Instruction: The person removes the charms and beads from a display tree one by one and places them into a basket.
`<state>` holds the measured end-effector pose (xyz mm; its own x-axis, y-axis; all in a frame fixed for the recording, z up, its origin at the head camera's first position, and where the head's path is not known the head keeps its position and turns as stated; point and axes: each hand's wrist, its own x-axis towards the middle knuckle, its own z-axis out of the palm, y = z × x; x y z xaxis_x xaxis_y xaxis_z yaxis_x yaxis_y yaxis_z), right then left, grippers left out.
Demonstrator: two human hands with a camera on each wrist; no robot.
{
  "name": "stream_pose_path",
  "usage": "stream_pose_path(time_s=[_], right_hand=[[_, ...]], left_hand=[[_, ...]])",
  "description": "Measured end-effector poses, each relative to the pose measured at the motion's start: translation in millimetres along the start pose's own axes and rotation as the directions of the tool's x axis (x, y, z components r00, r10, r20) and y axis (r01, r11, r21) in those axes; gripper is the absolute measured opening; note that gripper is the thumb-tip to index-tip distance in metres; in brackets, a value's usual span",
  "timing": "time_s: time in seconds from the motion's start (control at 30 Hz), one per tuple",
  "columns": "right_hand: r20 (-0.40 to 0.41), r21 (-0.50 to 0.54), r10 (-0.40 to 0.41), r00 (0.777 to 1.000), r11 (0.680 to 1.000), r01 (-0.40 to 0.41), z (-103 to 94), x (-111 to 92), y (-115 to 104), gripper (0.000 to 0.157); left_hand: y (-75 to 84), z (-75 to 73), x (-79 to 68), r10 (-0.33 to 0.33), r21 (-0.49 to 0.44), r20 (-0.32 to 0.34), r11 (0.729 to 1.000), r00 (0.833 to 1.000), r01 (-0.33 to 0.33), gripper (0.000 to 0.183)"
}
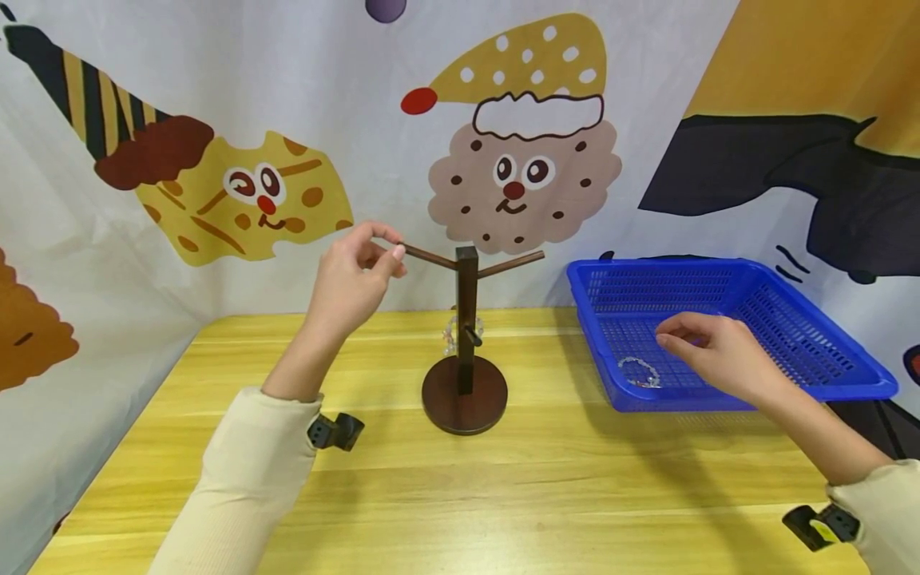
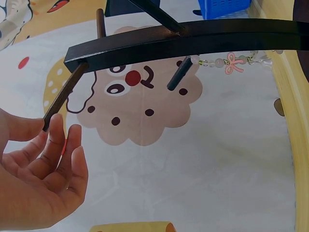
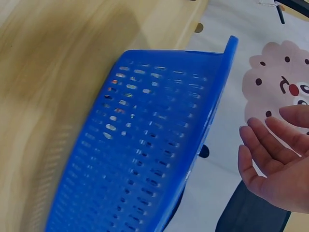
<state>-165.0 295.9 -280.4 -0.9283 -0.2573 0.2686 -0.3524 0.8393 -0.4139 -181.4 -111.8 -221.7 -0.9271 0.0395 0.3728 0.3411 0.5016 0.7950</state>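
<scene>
Bracelet in blue basket

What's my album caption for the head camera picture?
Left hand pinches a dark brown wooden peg; right hand hovers near a blue rectangular plastic basket.

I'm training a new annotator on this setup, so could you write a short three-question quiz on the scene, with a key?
1. Which hand pinches the tip of an upper peg on the wooden stand?
2. What lies in the blue basket?
A) a spoon
B) a beaded bracelet
C) a cup
3. True or false: all of the stand's pegs are bare.

Key:
1. The left hand.
2. B, a beaded bracelet.
3. False: a second bracelet hangs on a lower peg.
</scene>
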Motion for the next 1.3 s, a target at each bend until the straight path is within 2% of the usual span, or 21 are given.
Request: stream_pose_path(time_s=[0.27, 0.47, 0.8, 1.3], right_hand=[[0.016, 0.028, -0.009, 1.0, 1.0, 0.009, 0.1, 8, -13, 0.016], [0.001, 0.033, -0.058, 0.998, 0.998, 0.057, 3.6, 18, -28, 0.013], [-0.003, 0.106, -0.136, 0.991, 0.985, 0.136, 10.7, 38, -54, 0.013], [0.004, 0.146, -0.197, 0.98, 0.97, 0.195, 16.5, 66, -81, 0.019]], left_hand=[[-0.9, 0.4, -0.2, -0.002, -0.006, -0.001, 1.0, 1.0, 0.002, 0.015], [-0.9, 1.1, -0.5, -0.004, -0.009, -0.005, 1.0, 1.0, 0.004, 0.015], [-0.6, 0.9, -0.2, -0.014, -0.003, -0.006, 1.0, 1.0, 0.014, 0.016], [-0.6, 1.7, 1.0, -0.011, -0.004, -0.011, 1.0, 1.0, 0.011, 0.013]])
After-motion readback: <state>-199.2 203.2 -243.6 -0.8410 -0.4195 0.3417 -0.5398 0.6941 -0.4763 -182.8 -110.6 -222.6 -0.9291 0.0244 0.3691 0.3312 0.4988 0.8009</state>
